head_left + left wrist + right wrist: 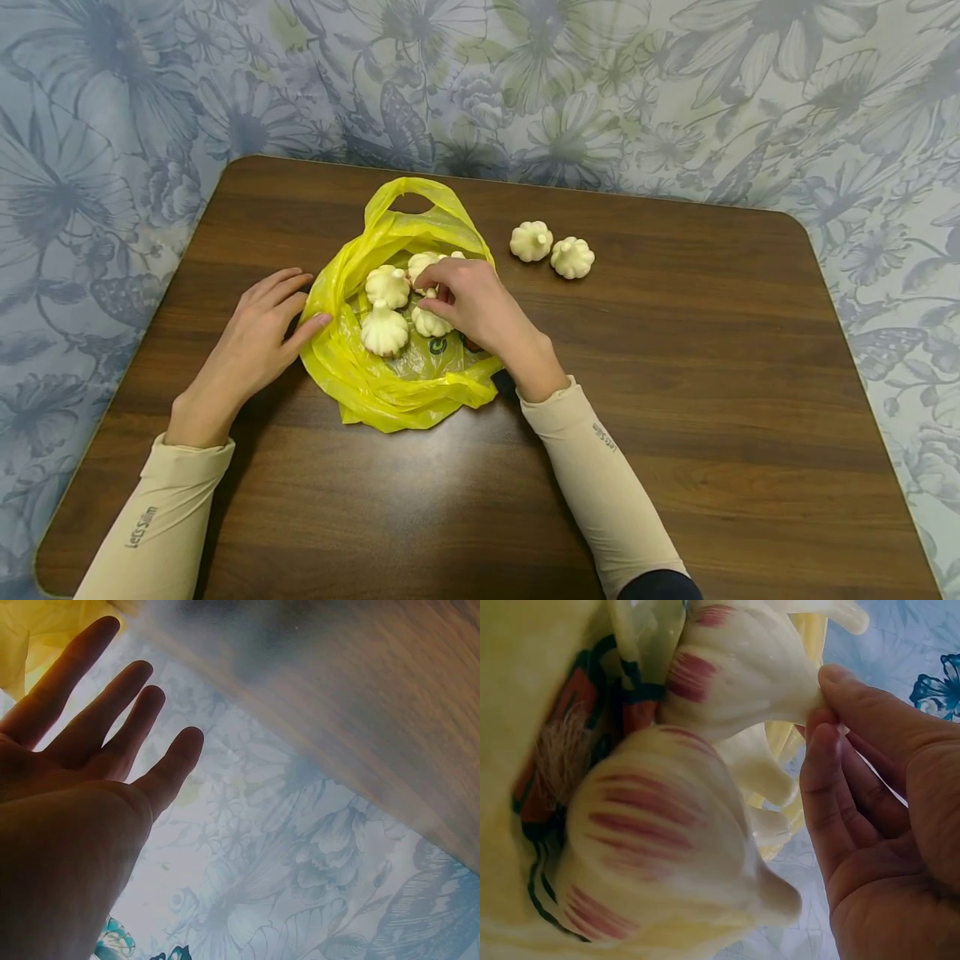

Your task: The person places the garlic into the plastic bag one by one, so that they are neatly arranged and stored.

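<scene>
A yellow plastic bag [341,392] lies with its mouth spread wide on the brown table, its handle loop toward the back. Several garlic bulbs [385,332] sit inside it, pale and ribbed with short stems. Over the bag, my right hand [480,304] pinches a garlic bulb [739,671] by its stem between thumb and fingertips; the hand partly hides the bulbs from above. In the right wrist view, purple streaks mark the bulbs. My left hand [258,333] is at the bag's left side, thumb over its rim, fingers extended.
Two more garlic bulbs [531,241] lie side by side on the table [712,375], right of the bag's far end. A wall with floral paper [570,100] stands behind the table's back edge.
</scene>
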Action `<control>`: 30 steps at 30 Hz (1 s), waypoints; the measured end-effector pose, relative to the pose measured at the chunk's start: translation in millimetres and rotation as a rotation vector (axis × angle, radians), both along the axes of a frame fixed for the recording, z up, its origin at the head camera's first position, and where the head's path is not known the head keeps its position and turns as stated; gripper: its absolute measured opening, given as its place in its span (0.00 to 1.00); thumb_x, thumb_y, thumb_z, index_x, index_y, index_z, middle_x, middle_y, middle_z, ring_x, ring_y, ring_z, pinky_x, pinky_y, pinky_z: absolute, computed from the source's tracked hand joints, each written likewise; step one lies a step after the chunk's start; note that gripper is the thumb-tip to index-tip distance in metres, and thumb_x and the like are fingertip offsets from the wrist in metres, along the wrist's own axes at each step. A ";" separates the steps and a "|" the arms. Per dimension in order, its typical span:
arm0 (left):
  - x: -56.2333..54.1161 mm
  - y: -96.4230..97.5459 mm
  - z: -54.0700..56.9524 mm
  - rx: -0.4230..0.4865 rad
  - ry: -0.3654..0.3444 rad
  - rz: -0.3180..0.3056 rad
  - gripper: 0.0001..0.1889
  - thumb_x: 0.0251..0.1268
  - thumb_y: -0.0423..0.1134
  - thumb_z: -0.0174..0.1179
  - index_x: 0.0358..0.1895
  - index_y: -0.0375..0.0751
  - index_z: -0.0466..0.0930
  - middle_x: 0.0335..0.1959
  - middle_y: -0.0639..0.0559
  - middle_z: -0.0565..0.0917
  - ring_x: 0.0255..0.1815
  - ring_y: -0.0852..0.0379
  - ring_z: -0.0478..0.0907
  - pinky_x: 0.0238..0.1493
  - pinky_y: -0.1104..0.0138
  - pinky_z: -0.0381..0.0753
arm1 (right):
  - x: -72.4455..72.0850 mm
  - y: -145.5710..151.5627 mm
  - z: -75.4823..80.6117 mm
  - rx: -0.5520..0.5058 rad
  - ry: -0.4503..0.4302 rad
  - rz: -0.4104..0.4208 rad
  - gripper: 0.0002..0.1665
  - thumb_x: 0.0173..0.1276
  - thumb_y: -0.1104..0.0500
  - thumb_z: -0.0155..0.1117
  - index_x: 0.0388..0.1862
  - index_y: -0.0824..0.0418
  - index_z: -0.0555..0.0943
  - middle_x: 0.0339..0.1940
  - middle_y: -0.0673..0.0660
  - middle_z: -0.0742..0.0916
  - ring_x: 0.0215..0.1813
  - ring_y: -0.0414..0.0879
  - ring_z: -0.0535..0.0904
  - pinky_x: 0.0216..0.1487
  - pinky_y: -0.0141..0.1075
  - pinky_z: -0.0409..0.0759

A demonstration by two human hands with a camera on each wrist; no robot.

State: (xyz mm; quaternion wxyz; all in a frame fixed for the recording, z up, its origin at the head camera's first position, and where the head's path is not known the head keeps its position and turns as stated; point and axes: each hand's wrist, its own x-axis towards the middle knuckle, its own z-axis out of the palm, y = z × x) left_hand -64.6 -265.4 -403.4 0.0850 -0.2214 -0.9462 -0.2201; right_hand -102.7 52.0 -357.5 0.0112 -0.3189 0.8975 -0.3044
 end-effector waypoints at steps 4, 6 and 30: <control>0.0 0.1 -0.2 -0.003 -0.001 0.000 0.17 0.72 0.44 0.69 0.49 0.30 0.86 0.67 0.30 0.80 0.75 0.32 0.69 0.73 0.30 0.63 | 0.3 0.6 -0.7 0.007 -0.006 -0.018 0.12 0.71 0.58 0.75 0.50 0.61 0.89 0.43 0.55 0.92 0.36 0.42 0.84 0.41 0.33 0.83; 0.1 0.1 -0.4 -0.003 -0.002 -0.001 0.17 0.72 0.45 0.68 0.49 0.30 0.86 0.67 0.30 0.80 0.75 0.32 0.69 0.73 0.30 0.63 | 0.5 1.5 -0.8 0.006 -0.003 -0.029 0.12 0.71 0.57 0.75 0.50 0.60 0.90 0.43 0.54 0.93 0.35 0.41 0.85 0.41 0.32 0.83; -0.4 -0.2 -1.5 0.003 0.010 -0.002 0.17 0.71 0.44 0.70 0.49 0.31 0.86 0.67 0.30 0.80 0.75 0.31 0.69 0.73 0.30 0.64 | -3.5 19.4 2.7 -0.202 0.210 -0.090 0.09 0.71 0.60 0.75 0.47 0.61 0.90 0.43 0.55 0.92 0.40 0.49 0.86 0.39 0.39 0.87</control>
